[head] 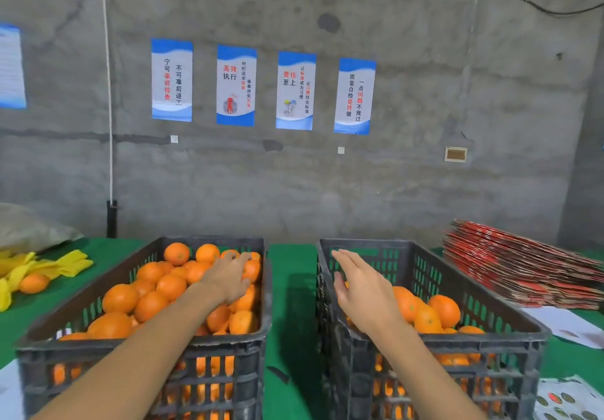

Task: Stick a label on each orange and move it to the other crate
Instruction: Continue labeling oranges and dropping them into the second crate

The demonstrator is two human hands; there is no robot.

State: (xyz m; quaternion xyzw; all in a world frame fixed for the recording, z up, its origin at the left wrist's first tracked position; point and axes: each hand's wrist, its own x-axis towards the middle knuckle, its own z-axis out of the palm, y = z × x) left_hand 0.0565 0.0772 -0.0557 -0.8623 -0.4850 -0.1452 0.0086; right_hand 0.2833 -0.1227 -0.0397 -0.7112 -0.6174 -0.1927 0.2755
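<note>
Two dark plastic crates stand side by side on a green table. The left crate [268,292] is heaped with oranges [150,302]. Fewer oranges [438,311] lie in the right crate [510,311]. My left hand [228,275] reaches into the left crate and lies on the oranges near its right wall, fingers spread over one orange [252,269]. My right hand [362,292] hovers above the right crate's left side, fingers straight, holding nothing. A sheet of round labels [568,400] lies at the bottom right.
A stack of flat red cartons [523,269] sits at the right. Yellow gloves [49,266] and a loose orange [34,283] lie at the left, beside a grey sack [29,226]. White paper [575,325] lies under the cartons. A concrete wall with posters stands behind.
</note>
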